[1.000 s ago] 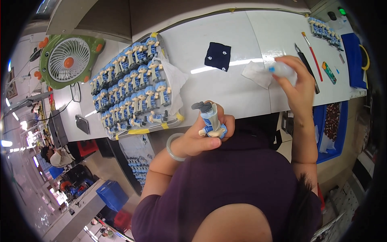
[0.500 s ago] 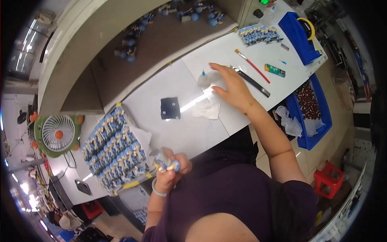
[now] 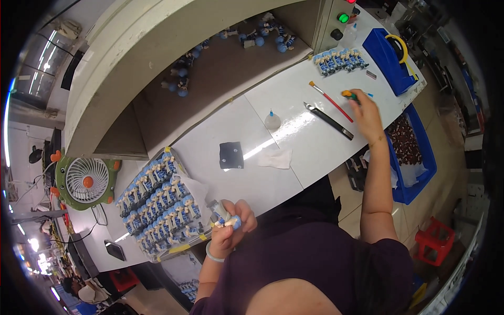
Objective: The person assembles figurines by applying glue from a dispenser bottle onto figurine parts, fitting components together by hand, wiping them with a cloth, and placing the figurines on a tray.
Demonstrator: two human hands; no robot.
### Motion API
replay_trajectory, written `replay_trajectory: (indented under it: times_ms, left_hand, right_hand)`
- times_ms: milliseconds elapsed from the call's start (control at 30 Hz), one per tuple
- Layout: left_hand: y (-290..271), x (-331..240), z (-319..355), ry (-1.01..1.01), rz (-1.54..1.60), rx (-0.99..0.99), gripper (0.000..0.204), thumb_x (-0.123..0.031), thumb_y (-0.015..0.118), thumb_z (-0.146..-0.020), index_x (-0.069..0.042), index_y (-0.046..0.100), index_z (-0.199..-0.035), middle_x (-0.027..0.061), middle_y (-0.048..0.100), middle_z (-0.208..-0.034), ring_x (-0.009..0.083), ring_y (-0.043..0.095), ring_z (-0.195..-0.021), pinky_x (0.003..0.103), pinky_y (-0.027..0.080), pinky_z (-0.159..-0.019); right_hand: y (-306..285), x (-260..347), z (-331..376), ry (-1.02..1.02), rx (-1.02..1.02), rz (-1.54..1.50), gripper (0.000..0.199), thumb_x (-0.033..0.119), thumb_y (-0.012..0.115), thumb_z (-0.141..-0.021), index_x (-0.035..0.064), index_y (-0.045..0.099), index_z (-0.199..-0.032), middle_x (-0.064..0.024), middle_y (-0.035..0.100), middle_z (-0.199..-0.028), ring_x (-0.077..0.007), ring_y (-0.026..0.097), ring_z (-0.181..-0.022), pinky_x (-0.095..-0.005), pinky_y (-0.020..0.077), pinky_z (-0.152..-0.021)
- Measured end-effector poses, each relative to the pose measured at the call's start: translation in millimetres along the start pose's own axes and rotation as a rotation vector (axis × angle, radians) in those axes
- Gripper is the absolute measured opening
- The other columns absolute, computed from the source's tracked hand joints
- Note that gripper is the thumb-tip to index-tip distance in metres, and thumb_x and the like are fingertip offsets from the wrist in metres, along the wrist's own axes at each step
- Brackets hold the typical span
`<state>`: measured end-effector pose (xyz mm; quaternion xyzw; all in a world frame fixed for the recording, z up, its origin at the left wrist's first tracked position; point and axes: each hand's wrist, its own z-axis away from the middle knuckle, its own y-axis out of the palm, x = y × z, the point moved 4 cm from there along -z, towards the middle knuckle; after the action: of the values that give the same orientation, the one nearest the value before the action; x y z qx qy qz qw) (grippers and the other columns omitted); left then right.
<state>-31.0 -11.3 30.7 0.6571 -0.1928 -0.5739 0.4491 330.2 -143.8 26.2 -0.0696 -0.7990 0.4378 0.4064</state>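
One figurine (image 3: 218, 210) in the left hand (image 3: 226, 239), one small green-and-orange object (image 3: 346, 94) in the right hand (image 3: 367, 113)

The left hand is closed around the figurine just in front of the person's purple top (image 3: 315, 257); the figurine is tilted, feet toward the upper left and blue-haired head toward the lower right. The right hand reaches over the far right of the white surface (image 3: 210, 142), its fingers gripping the object, though blur hides the exact contact. Near that hand a red-handled brush (image 3: 336, 106) and a black-handled cutter (image 3: 333, 124) lie roughly parallel, apart. Left of the cutter, a small bottle (image 3: 272, 122) with a blue tip stands upright; nearer the person, a white cloth (image 3: 275, 158) lies beside a dark patterned cloth (image 3: 231, 155). A tray (image 3: 181, 248) with rows of similar figurines (image 3: 157, 197) sits at the left, with a green fan (image 3: 88, 182) and a phone (image 3: 115, 250) near it
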Motion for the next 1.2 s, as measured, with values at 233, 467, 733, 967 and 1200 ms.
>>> replay_trajectory:
  times_ms: [233, 467, 733, 967, 1200]
  left_hand:
    - [3.2, 11.7, 6.5, -0.107, -0.04, -0.023, 0.033, -0.021, 0.062, -0.07, -0.016, 0.043, -0.097, 0.0052, 0.036, -0.078, 0.0154, 0.035, -0.067, 0.028, 0.029, -0.061]
    - [-8.3, 11.0, 21.7, -0.094, -0.04, -0.031, 0.034, -0.021, 0.062, -0.07, -0.016, 0.043, -0.097, 0.0052, 0.037, -0.08, 0.0152, 0.034, -0.069, 0.027, 0.029, -0.062]
    - [-7.3, 7.6, 19.8, -0.116, -0.139, -0.013, 0.031, -0.024, 0.059, -0.072, -0.015, 0.037, -0.09, 0.0061, 0.036, -0.08, 0.0151, 0.035, -0.07, 0.027, 0.03, -0.064]
    - [-8.8, 8.2, 19.2, -0.112, -0.162, 0.031, 0.034, -0.025, 0.058, -0.072, -0.016, 0.036, -0.097, 0.0063, 0.035, -0.08, 0.015, 0.035, -0.071, 0.027, 0.031, -0.064]
    - [-11.1, 8.5, 22.5, -0.096, -0.163, 0.002, 0.037, -0.026, 0.057, -0.073, -0.017, 0.034, -0.101, 0.0063, 0.035, -0.079, 0.0148, 0.035, -0.069, 0.027, 0.031, -0.062]
  right_hand:
    - [61.9, 128.4, -0.3, -0.175, 0.156, -0.277, 0.028, 0.029, 0.049, -0.082, 0.0032, 0.056, -0.075, -0.0142, 0.053, -0.063, -0.0286, 0.052, -0.059, -0.0347, 0.0399, -0.056]
    - [69.8, 141.1, -11.6, -0.108, 0.082, -0.066, 0.039, 0.033, 0.046, -0.082, 0.0058, 0.059, -0.057, -0.012, 0.054, -0.054, -0.0291, 0.052, -0.052, -0.0369, 0.0388, -0.048]
    - [69.8, 142.5, -13.3, -0.153, 0.035, 0.06, 0.034, 0.028, 0.043, -0.083, 0.0078, 0.061, -0.062, -0.0103, 0.056, -0.058, -0.0281, 0.053, -0.054, -0.0375, 0.0396, -0.049]
    - [66.0, 147.5, -13.1, -0.195, 0.016, 0.055, 0.033, 0.026, 0.043, -0.083, 0.0083, 0.062, -0.064, -0.0097, 0.057, -0.06, -0.0271, 0.054, -0.055, -0.037, 0.0406, -0.05]
    - [71.6, 146.7, -9.9, -0.186, 0.045, 0.069, 0.033, 0.026, 0.042, -0.084, 0.0102, 0.064, -0.067, -0.0089, 0.059, -0.061, -0.026, 0.055, -0.057, -0.036, 0.0414, -0.05]
